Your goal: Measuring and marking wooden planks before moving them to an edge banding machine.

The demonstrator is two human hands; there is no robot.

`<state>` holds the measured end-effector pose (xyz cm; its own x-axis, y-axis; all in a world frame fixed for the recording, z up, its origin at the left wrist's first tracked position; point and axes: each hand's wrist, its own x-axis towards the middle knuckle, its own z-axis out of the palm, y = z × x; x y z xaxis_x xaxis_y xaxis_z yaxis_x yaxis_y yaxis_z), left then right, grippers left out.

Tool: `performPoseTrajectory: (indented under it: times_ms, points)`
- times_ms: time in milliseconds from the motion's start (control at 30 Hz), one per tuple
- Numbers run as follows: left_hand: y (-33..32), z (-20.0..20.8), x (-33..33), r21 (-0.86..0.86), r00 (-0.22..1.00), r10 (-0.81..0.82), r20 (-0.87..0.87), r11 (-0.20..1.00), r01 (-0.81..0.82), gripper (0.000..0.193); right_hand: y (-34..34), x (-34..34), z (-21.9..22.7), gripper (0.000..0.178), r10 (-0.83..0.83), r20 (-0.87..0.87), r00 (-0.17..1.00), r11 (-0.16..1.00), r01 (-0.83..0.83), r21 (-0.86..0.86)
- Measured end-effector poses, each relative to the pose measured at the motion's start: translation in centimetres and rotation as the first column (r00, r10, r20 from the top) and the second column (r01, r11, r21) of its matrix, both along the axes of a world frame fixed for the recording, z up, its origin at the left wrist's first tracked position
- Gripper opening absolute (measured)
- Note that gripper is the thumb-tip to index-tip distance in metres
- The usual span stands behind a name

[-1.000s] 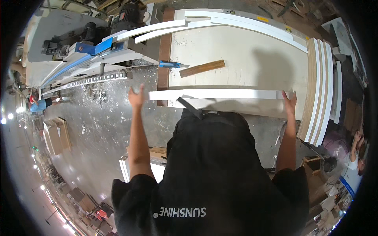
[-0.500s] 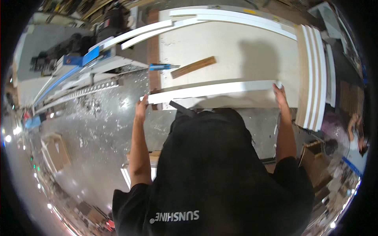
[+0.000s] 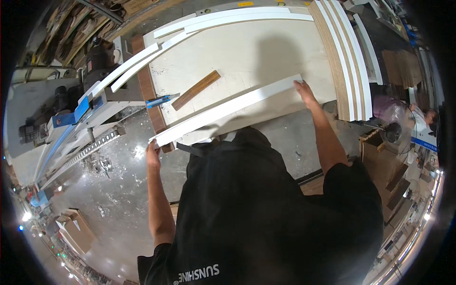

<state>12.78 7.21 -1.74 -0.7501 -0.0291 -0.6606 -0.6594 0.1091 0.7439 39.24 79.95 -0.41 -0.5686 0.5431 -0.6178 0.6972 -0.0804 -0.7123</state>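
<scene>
A long white strip of board [image 3: 228, 107] spans the near side of the pale worktable [image 3: 228, 52], one end in each hand. My left hand [image 3: 153, 154] is closed on its left end, just past the table's brown edge. At the other end my right hand [image 3: 305, 92] grips it, fingers wrapped at the tip. Beyond the strip lies a narrow brown wood piece [image 3: 196, 90]. A blue utility knife [image 3: 161, 100] rests beside that piece, near the table's left edge.
More white strips [image 3: 237, 19] lie along the far edge, some reaching left onto a machine [image 3: 71, 118]. Stacked white-edged boards [image 3: 344, 61] stand at the table's right end. A cardboard box [image 3: 76, 230] sits on the floor at left. Another person [image 3: 420, 118] is at far right.
The view has turned, so the table appears tilted, shifted left and up. Both hands still hold the white strip, which now slants up to the right.
</scene>
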Motion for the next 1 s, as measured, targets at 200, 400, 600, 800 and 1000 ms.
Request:
performPoseTrajectory:
  times_ms: [200, 400, 600, 800, 1000]
  points:
    - [2.3, -1.0, 0.2, -0.107, 0.996, -0.065, -0.062, 0.993, 0.058, 0.057, 1.1, 2.4, -2.4, 0.101, -0.244, -0.193, 0.950, 0.969, 0.244, -0.027]
    - [1.2, 1.5, -2.1, -0.129, 0.993, -0.110, -0.046, 0.986, 0.104, 0.075, -0.3, 1.5, -1.8, 0.090, -0.260, -0.215, 0.941, 0.965, 0.245, -0.093]
    - [6.9, 4.4, -17.6, -0.892, 0.581, -0.805, -0.120, 0.343, 0.293, 0.085, -4.5, 9.2, -7.6, 0.063, -0.317, -0.457, 0.831, 0.913, 0.398, 0.091]
    - [12.7, 5.3, -32.6, -0.995, 0.366, -0.931, 0.010, 0.028, 0.100, 0.090, -14.2, 18.2, -4.8, 0.062, -0.212, 0.090, 0.973, 0.815, 0.125, 0.566]
    - [17.2, 2.5, -39.0, -0.928, 0.324, -0.879, 0.349, -0.276, 0.252, 0.097, -22.1, 29.0, -0.4, 0.058, -0.536, 0.157, 0.830, 0.804, 0.444, 0.396]
